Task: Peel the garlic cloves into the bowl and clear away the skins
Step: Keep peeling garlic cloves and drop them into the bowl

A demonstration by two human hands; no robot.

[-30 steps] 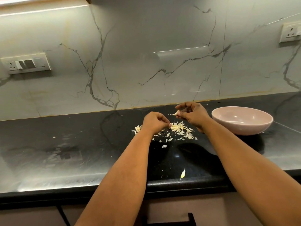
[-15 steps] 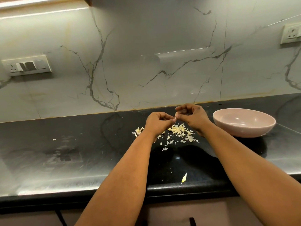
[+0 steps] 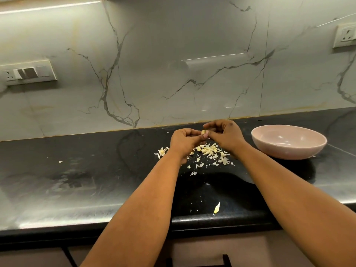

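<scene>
1. Garlic clove (image 3: 203,132), small and pale yellow, sits pinched between the fingertips of both hands, raised above the black polished stone desk (image 3: 96,170).
2. Left hand (image 3: 185,140) curls its grip round the clove's left end; right hand (image 3: 224,134) grasps the right end, likely so one steadies while the other picks at the skin.
3. Both hands hover right over the heap of papery off-white skins (image 3: 210,151), probably so peelings drop into one place for clearing.
4. Shallow round pink bowl (image 3: 289,149) stands just right of the hands, within easy reach for dropping the peeled clove; its visible inside looks bare.
5. One stray yellowish skin (image 3: 216,207) lies near the desk's front edge, well apart from the heap.
</scene>
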